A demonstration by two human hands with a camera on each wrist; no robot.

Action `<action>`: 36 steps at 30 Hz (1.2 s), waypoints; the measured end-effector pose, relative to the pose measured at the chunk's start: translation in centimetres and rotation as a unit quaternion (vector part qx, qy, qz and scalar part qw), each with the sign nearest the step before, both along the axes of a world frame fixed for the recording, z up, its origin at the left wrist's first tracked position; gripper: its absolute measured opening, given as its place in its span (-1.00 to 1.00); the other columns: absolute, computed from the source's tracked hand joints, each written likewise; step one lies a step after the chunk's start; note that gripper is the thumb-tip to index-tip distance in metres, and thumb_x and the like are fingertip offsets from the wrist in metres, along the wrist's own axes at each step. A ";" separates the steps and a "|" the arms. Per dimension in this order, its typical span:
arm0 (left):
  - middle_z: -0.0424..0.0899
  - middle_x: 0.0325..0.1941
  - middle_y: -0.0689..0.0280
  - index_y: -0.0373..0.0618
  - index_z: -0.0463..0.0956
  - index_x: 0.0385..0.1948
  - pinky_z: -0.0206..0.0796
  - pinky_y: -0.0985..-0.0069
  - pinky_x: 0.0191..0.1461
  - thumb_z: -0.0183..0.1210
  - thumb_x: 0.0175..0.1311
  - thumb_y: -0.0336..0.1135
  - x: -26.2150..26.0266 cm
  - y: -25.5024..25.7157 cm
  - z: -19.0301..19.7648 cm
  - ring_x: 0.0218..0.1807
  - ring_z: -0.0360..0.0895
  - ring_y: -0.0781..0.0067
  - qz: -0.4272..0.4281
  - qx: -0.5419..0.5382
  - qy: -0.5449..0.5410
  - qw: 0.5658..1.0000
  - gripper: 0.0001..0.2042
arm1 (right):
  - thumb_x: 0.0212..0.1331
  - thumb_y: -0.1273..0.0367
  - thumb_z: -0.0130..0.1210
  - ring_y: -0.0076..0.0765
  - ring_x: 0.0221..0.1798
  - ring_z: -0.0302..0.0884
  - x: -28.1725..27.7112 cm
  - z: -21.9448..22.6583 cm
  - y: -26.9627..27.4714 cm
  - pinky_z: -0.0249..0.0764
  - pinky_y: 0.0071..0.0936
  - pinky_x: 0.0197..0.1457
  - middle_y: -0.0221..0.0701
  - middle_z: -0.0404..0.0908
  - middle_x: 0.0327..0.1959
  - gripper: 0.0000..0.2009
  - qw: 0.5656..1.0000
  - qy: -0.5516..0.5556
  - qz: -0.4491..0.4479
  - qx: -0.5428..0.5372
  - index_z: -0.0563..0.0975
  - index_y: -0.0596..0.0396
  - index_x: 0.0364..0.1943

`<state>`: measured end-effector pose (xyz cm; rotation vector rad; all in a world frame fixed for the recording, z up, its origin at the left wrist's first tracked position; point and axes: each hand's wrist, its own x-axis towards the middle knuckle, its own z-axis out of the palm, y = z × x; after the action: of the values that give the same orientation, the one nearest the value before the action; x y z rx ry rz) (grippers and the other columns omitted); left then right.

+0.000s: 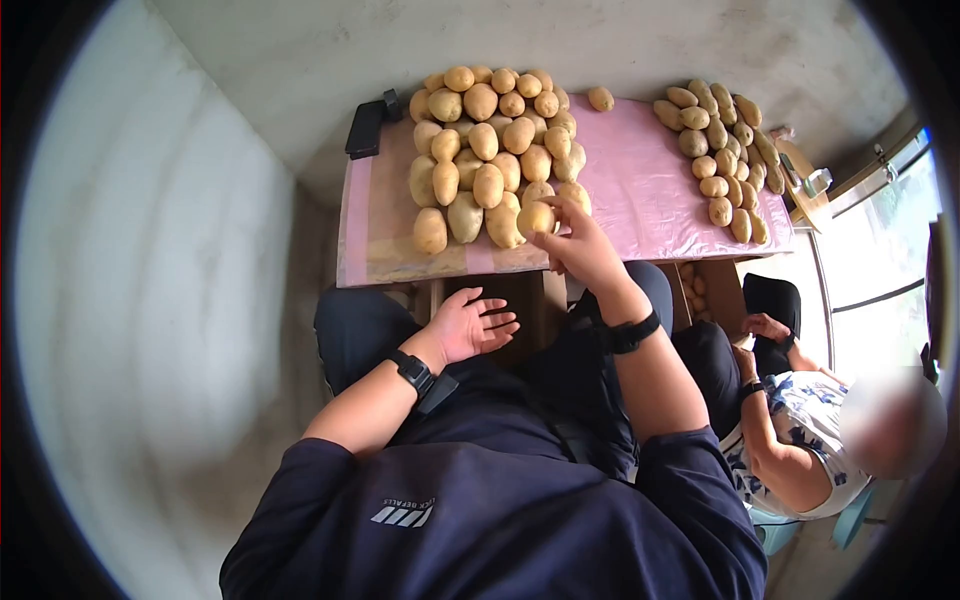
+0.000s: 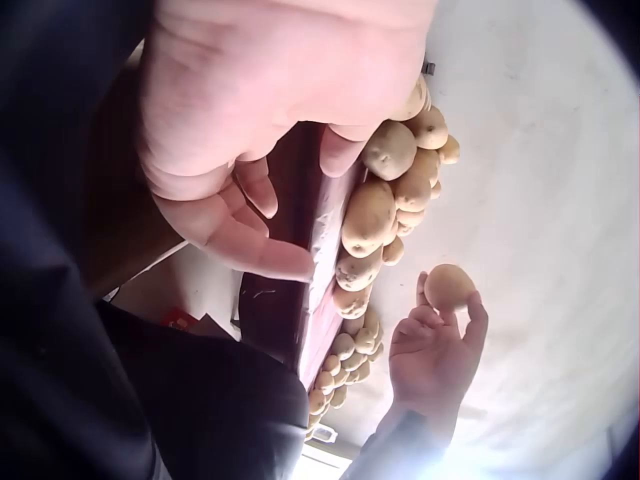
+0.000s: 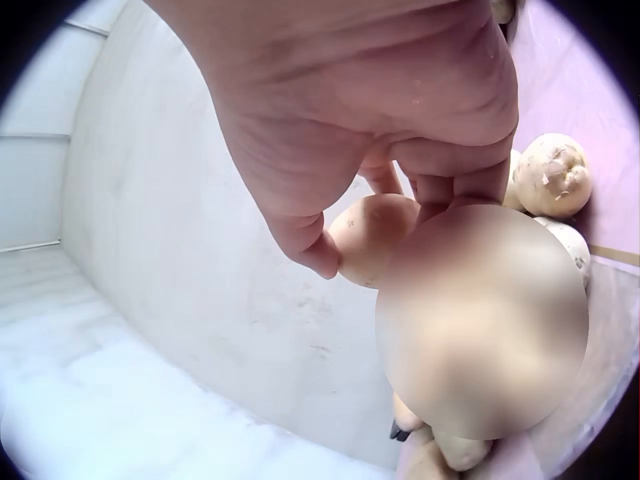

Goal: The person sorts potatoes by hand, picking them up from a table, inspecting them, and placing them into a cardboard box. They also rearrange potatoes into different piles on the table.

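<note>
My right hand (image 1: 585, 250) pinches a potato (image 1: 536, 219) between thumb and fingers, over the front of a large pile of potatoes (image 1: 484, 141). In the left wrist view the right hand (image 2: 432, 360) holds that potato (image 2: 450, 288) up beside the pile. The right wrist view shows the right hand (image 3: 380, 110) with thumb and fingertips around the potato (image 3: 372, 240); a blurred patch covers part of the pile. My left hand (image 1: 468, 327), palm up with fingers spread and holding nothing, hangs in front of the table edge; it shows close up in the left wrist view (image 2: 270, 110).
The pink-covered table (image 1: 640, 180) bears a second potato group (image 1: 735, 165) at right and a lone potato (image 1: 600, 98) at the back. A black object (image 1: 366, 130) lies at back left. Below stand an open box (image 1: 553, 305) and another holding potatoes (image 1: 722, 290). Another person (image 1: 800, 430) sits at right.
</note>
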<state>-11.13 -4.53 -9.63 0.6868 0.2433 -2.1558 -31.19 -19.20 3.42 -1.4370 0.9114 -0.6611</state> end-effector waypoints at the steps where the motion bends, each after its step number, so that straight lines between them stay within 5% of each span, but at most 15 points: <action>1: 0.57 0.14 -0.04 -0.17 0.42 0.12 0.52 0.04 0.19 0.05 0.41 0.02 -0.4 -0.1 0.0 0.27 0.50 -0.14 0.002 0.004 0.000 1.000 -0.54 | 0.21 0.22 0.31 -0.54 -0.52 0.56 -0.2 0.8 1.3 0.48 -0.54 -0.44 -0.34 0.62 -0.22 -0.45 0.997 0.057 0.029 -0.048 0.43 0.21 0.21; 3: 0.56 0.16 -0.04 -0.11 0.39 0.17 0.47 -0.03 0.24 0.05 0.41 0.07 -1.7 -0.3 2.6 0.29 0.48 -0.19 -0.012 -0.041 0.036 0.998 -0.51 | 0.26 0.21 0.28 -0.56 -0.52 0.55 -0.4 0.0 1.8 0.46 -0.57 -0.45 -0.38 0.62 -0.27 -0.50 0.987 0.113 0.059 -0.095 0.47 0.22 0.17; 4: 0.60 0.08 0.00 -0.07 0.46 0.12 0.60 0.13 0.02 0.09 0.40 0.07 -2.4 -0.4 4.2 0.14 0.58 -0.11 -0.006 -0.022 0.007 1.000 -0.55 | 0.30 0.19 0.23 -0.60 -0.55 0.50 -0.6 -1.8 1.3 0.42 -0.59 -0.47 -0.41 0.62 -0.31 -0.56 0.990 0.074 0.049 -0.107 0.51 0.21 0.12; 5: 0.60 0.08 0.00 -0.07 0.46 0.12 0.60 0.13 0.02 0.09 0.40 0.07 -2.1 -0.5 2.0 0.14 0.58 -0.11 -0.005 -0.021 0.008 1.000 -0.55 | 0.35 0.17 0.19 -0.65 -0.58 0.46 -0.9 -2.8 1.0 0.38 -0.61 -0.50 -0.44 0.63 -0.36 -0.61 0.992 0.035 0.039 -0.118 0.54 0.20 0.07; 6: 0.63 0.01 0.04 -0.07 0.50 0.05 0.60 0.27 -0.14 0.12 0.39 0.06 -1.4 -0.5 -2.0 0.03 0.61 -0.02 -0.015 0.000 0.023 1.000 -0.58 | 0.42 0.20 0.08 -0.69 -0.63 0.34 -1.4 0.2 1.2 0.31 -0.62 -0.55 -0.43 0.66 -0.37 -0.71 0.995 0.091 0.031 0.036 0.58 0.17 -0.08; 7: 0.65 -0.06 0.07 -0.06 0.54 -0.01 0.59 0.41 -0.30 0.14 0.39 0.04 -1.1 -0.4 -4.2 -0.09 0.65 0.07 -0.025 0.021 0.037 0.999 -0.62 | 0.42 0.20 0.08 -0.69 -0.63 0.34 -1.7 -0.3 0.9 0.31 -0.62 -0.55 -0.43 0.66 -0.37 -0.71 0.995 0.091 0.032 0.037 0.58 0.17 -0.08; 8: 0.66 -0.18 0.14 -0.06 0.57 -0.13 0.44 0.61 -0.50 0.18 0.37 0.00 -1.5 -0.2 -3.3 -0.25 0.63 0.22 -0.049 0.059 -0.110 0.991 -0.68 | 0.43 0.22 0.05 -0.69 -0.66 0.30 -2.0 -1.4 0.5 0.27 -0.63 -0.57 -0.43 0.66 -0.36 -0.75 0.997 0.023 -0.004 0.069 0.57 0.14 -0.12; 11: 0.65 -0.21 0.17 -0.06 0.57 -0.18 0.45 0.59 -0.48 0.19 0.36 0.00 -0.5 -0.1 -6.4 -0.24 0.64 0.23 -0.015 0.171 -0.127 0.977 -0.69 | 0.43 0.31 -0.01 -0.65 -0.65 0.27 -2.9 -3.4 -0.3 0.24 -0.64 -0.58 -0.42 0.65 -0.31 -0.84 0.987 -0.072 -0.047 0.132 0.54 0.07 -0.16; 17: 0.54 -0.03 0.07 -0.17 0.36 0.04 0.51 0.34 -0.13 0.15 0.35 -0.16 1.4 -1.0 -9.1 0.02 0.57 0.04 0.086 0.179 -0.132 0.971 -0.63 | 0.43 0.27 -0.06 -0.63 -0.51 0.30 -5.2 -6.2 -1.1 0.28 -0.63 -0.45 -0.47 0.57 -0.28 -0.81 0.927 -0.195 -0.059 0.315 0.50 0.01 -0.05; 23: 0.49 0.04 0.02 -0.18 0.34 0.05 0.57 0.29 -0.11 0.14 0.37 -0.20 1.7 -1.0 -11.0 -0.05 0.58 -0.02 0.107 0.230 -0.197 0.947 -0.65 | 0.42 0.28 -0.11 -0.65 -0.46 0.36 -4.6 -6.9 -1.0 0.32 -0.66 -0.41 -0.49 0.57 -0.26 -0.80 0.926 -0.210 -0.041 0.311 0.48 -0.02 -0.03; 27: 0.48 0.05 -0.03 -0.21 0.31 0.08 0.60 0.15 0.13 0.06 0.40 -0.29 1.9 -1.6 -10.4 0.05 0.56 -0.07 0.119 0.181 -0.220 0.951 -0.69 | 0.37 0.41 -0.15 -0.53 -0.50 0.41 -3.8 -7.1 -0.4 0.39 -0.59 -0.47 -0.42 0.61 -0.27 -0.81 0.927 -0.224 -0.066 0.295 0.47 0.04 -0.04; 29: 0.48 0.10 -0.05 -0.23 0.33 0.09 0.59 0.17 0.16 0.04 0.41 -0.28 2.5 -1.7 -10.0 0.07 0.58 -0.08 0.208 0.173 -0.197 0.942 -0.68 | 0.39 0.40 -0.12 -0.51 -0.51 0.42 -3.6 -7.2 -0.1 0.40 -0.57 -0.47 -0.41 0.61 -0.29 -0.84 0.933 -0.226 -0.059 0.274 0.48 0.05 -0.07; 36: 0.71 -0.24 0.30 -0.08 0.53 -0.15 0.51 0.36 -0.05 0.04 0.38 -0.26 2.7 -1.5 -7.9 -0.10 0.65 0.33 0.125 0.110 -0.213 0.963 -0.83 | 0.34 0.39 0.04 -0.55 -0.60 0.38 -1.1 -5.7 -3.0 0.34 -0.59 -0.51 -0.46 0.57 -0.37 -0.90 0.961 -0.176 -0.129 0.172 0.51 0.06 -0.16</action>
<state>-8.48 -6.02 -17.57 1.1625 0.3219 -1.7067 -32.33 -22.23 -2.30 -0.8632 0.8844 -0.8735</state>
